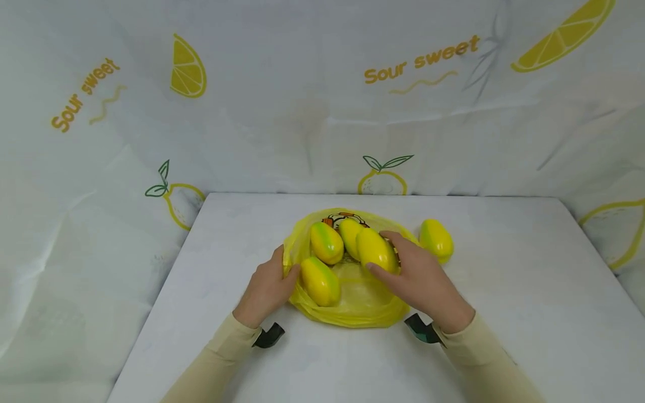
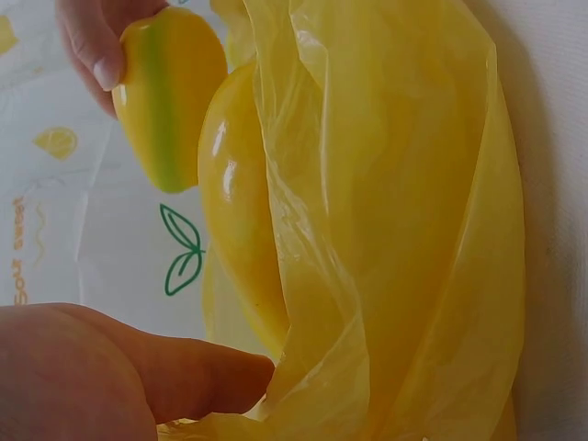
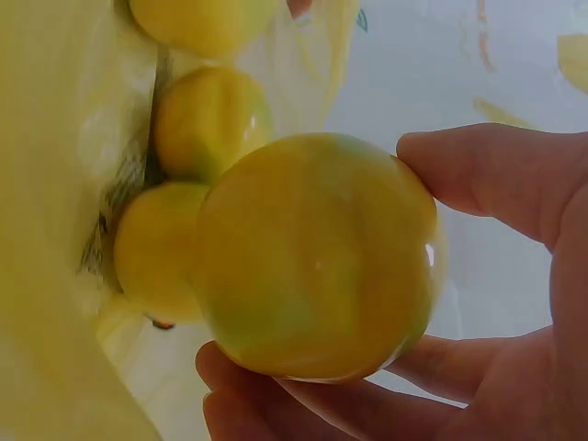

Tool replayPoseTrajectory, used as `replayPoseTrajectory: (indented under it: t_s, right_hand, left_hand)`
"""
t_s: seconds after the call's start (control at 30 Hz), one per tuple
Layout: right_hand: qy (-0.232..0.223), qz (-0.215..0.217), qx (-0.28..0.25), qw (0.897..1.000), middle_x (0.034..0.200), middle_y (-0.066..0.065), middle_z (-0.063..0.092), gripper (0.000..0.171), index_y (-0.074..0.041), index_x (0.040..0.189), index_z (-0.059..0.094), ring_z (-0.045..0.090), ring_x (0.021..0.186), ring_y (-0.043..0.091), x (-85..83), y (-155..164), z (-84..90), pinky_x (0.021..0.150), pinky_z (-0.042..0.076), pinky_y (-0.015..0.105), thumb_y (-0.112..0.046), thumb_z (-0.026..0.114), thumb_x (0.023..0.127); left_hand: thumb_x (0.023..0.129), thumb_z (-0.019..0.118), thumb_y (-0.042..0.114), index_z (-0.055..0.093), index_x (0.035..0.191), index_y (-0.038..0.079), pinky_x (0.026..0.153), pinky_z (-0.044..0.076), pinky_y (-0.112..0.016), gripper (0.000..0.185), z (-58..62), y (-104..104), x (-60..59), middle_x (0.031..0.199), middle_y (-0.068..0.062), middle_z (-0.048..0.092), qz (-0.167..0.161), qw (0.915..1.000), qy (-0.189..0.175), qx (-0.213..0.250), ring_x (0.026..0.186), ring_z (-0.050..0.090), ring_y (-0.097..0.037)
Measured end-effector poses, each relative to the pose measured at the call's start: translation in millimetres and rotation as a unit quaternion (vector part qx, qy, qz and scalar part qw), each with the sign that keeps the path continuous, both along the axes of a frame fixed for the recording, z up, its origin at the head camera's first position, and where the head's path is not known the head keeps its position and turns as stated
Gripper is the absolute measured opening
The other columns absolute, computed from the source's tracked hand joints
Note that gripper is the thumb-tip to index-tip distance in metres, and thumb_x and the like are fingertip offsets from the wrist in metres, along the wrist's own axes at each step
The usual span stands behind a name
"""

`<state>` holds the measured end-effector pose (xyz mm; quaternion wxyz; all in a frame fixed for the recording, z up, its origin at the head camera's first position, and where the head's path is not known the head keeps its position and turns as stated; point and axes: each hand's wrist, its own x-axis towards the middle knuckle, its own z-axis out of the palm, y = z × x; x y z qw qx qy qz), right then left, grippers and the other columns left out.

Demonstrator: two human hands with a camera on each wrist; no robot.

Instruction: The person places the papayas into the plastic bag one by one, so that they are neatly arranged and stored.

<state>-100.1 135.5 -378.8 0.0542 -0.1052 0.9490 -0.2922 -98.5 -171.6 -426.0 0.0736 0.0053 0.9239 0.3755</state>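
A yellow plastic bag [image 1: 363, 313] lies on the table with its mouth spread open. My left hand [image 1: 267, 286] pinches its left rim between thumb and fingers. Over the bag's right side, my right hand [image 1: 425, 277] holds a glossy yellow mango [image 1: 375, 250], thumb on one side and fingers curled round the other. Inside the bag are three more mangoes with green streaks: one near the left hand [image 1: 321, 281], one behind it [image 1: 326, 243], and one at the back [image 1: 350, 235], partly hidden by the held mango.
Another yellow mango [image 1: 436, 240] lies on the white table [image 1: 529, 302], just right of the bag. A pale cloth with lemon prints [image 1: 282, 112] hangs behind the table. Dark straps [image 1: 269, 336] show at both wrists.
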Motion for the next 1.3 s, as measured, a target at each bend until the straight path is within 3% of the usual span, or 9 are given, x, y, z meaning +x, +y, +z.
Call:
replayPoseTrajectory:
  t_s: [0.27, 0.53, 1.3]
  right_hand:
    - [0.006, 0.029, 0.003, 1.0, 0.149, 0.016, 0.066, 0.076, -0.006, 0.158, 0.049, 0.068, 0.127, 0.034, 5.4, -19.0, -8.9, 0.111, 0.052, 0.059, -0.047, 0.075, 0.1]
    - [-0.001, 0.06, 0.0, 0.998, 0.15, 0.017, 0.065, 0.077, -0.002, 0.158, 0.048, 0.066, 0.132, 0.034, 9.5, -28.8, -19.4, 0.113, 0.053, 0.057, -0.047, 0.074, 0.101]
    - [-0.013, 0.078, 0.021, 0.997, 0.151, 0.02, 0.063, 0.076, 0.0, 0.158, 0.047, 0.065, 0.134, 0.037, 9.2, -34.4, -34.6, 0.114, 0.051, 0.056, -0.044, 0.073, 0.102]
  left_hand:
    - [0.11, 0.059, 0.027, 0.039, 0.161, 0.001, 0.055, 0.048, -0.031, 0.06, 0.0, 1.1, -2.2, 0.1, -0.016, 0.072, -0.004, 1.0, 0.007, 0.001, 0.062, 0.059, -0.018]
    - [0.11, 0.058, 0.029, 0.04, 0.16, 0.001, 0.054, 0.048, -0.031, 0.06, 0.7, 1.4, -1.1, 0.095, -0.013, 0.07, -0.001, 1.0, 0.003, -0.001, 0.061, 0.058, -0.018]
    - [0.111, 0.057, 0.029, 0.038, 0.162, 0.003, 0.055, 0.048, -0.032, 0.06, -2.0, 0.3, -1.8, 0.102, -0.015, 0.072, 0.001, 1.0, -0.002, 0.003, 0.062, 0.058, -0.019]
